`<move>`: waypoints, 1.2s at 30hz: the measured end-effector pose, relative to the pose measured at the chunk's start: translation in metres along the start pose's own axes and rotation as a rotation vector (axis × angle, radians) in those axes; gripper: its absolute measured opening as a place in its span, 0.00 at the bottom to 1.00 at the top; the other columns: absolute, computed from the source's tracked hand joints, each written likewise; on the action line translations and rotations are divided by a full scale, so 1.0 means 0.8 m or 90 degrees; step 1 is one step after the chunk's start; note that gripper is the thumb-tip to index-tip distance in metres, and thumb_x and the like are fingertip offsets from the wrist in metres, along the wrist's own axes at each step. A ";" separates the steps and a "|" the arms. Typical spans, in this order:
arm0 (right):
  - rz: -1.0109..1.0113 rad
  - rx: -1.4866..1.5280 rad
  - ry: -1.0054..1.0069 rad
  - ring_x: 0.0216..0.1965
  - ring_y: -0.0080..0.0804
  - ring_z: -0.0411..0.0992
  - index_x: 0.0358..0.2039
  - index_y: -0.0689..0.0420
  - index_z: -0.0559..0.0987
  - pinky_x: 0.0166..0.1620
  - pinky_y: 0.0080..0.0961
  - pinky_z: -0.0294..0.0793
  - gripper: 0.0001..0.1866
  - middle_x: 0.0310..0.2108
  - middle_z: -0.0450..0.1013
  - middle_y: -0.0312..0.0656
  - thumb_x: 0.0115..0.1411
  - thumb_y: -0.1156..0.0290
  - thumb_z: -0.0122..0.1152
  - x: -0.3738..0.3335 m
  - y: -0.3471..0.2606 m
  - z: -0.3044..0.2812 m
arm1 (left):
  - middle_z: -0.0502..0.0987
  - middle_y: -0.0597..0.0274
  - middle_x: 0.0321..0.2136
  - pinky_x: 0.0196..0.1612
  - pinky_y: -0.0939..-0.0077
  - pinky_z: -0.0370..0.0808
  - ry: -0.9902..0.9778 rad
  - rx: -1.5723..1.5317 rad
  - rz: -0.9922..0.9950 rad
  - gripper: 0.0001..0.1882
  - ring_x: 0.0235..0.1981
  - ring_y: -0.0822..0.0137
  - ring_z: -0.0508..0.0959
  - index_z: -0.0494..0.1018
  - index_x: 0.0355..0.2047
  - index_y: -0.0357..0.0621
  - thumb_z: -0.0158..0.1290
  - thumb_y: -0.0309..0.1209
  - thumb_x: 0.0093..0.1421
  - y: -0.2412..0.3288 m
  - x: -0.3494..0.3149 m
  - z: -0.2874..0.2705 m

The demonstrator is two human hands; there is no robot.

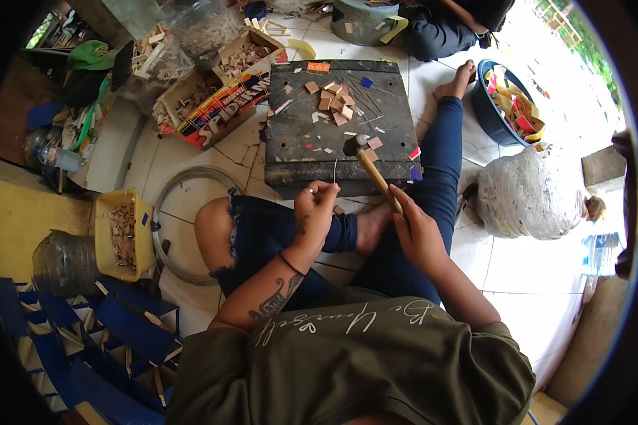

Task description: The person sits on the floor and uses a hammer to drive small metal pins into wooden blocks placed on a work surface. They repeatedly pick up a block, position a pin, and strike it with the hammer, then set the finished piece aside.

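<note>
Carefully now: my left hand pinches a thin nail upright at the near edge of the dark work block; my right hand grips the hammer, head just beside it. I'd keep the nail vertical and tap lightly. Wood chips litter the surface; white tiled floor spreads right.

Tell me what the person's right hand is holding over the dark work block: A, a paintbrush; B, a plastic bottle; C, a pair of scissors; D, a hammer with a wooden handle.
D: the right hand grips the wooden handle of a hammer, whose head rests on the dark work block, while the left hand pinches a thin nail upright.
</note>
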State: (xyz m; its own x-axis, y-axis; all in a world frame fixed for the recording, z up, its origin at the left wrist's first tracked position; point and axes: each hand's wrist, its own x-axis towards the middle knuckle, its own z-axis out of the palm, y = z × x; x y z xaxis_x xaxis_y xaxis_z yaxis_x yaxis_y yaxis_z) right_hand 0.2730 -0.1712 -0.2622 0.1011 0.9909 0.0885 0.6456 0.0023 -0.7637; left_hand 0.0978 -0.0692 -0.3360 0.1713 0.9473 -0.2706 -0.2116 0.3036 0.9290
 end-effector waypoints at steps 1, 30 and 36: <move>-0.029 -0.049 0.000 0.39 0.55 0.76 0.65 0.50 0.64 0.41 0.39 0.76 0.28 0.44 0.75 0.55 0.64 0.76 0.51 -0.004 -0.001 -0.003 | 0.61 0.80 0.16 0.17 0.86 0.49 0.010 0.008 -0.007 0.07 0.14 0.87 0.54 0.73 0.28 0.40 0.55 0.27 0.64 0.000 0.000 0.001; 0.015 -0.113 -0.089 0.34 0.53 0.76 0.65 0.50 0.65 0.38 0.39 0.75 0.30 0.38 0.74 0.51 0.62 0.79 0.53 -0.008 -0.017 -0.001 | 0.64 0.79 0.16 0.18 0.86 0.55 0.012 -0.137 -0.091 0.08 0.15 0.86 0.59 0.73 0.25 0.43 0.60 0.29 0.61 0.000 0.000 0.002; -0.028 -0.106 -0.064 0.33 0.53 0.75 0.66 0.49 0.65 0.36 0.39 0.74 0.31 0.36 0.74 0.50 0.62 0.80 0.53 -0.010 -0.018 -0.006 | 0.59 0.79 0.13 0.17 0.84 0.50 0.011 -0.116 -0.100 0.06 0.12 0.84 0.54 0.73 0.28 0.41 0.56 0.27 0.62 0.005 0.000 0.004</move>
State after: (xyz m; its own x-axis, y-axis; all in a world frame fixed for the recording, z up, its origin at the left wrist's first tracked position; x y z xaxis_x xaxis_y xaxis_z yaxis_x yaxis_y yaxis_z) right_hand 0.2662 -0.1800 -0.2490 -0.0007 0.9988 0.0488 0.7649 0.0319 -0.6433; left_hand 0.1001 -0.0684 -0.3310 0.1998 0.8884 -0.4132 -0.3535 0.4587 0.8152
